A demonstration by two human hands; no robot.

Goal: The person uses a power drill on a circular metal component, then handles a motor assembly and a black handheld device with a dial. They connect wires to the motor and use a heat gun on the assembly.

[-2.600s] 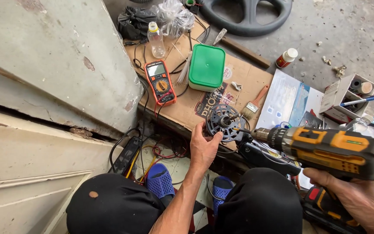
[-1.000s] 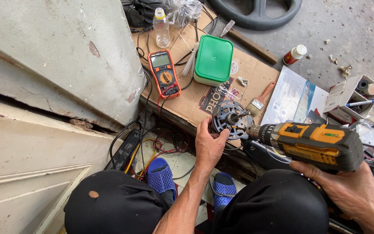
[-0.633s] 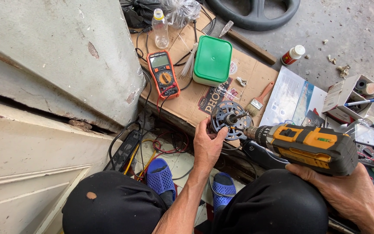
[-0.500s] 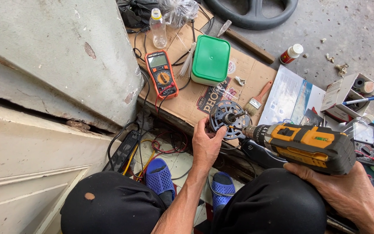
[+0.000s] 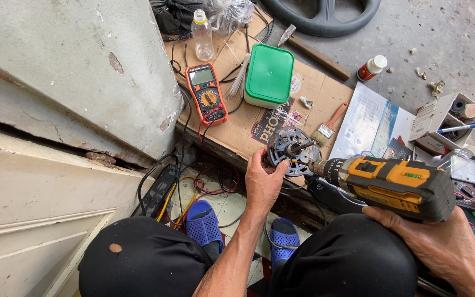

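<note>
My left hand (image 5: 263, 181) grips the near edge of a round dark metal motor part (image 5: 291, 148) with spokes, resting on a sheet of cardboard (image 5: 237, 124). My right hand (image 5: 446, 247) holds a yellow and black cordless drill (image 5: 394, 184) by its handle. The drill's bit points left into the hub of the motor part. Both knees in black trousers and blue sandals (image 5: 204, 225) show below.
On the cardboard lie an orange multimeter (image 5: 206, 93) with leads, a green-lidded box (image 5: 269, 76), a plastic bottle (image 5: 202, 34) and a paintbrush (image 5: 328, 125). A small glue bottle (image 5: 371, 67), a box of pens (image 5: 449, 115) and a tyre (image 5: 325, 11) sit beyond. A grey wall (image 5: 67, 77) stands left.
The drill has moved left and its bit now meets the hub of the motor part. My left hand has stayed on the part's edge.
</note>
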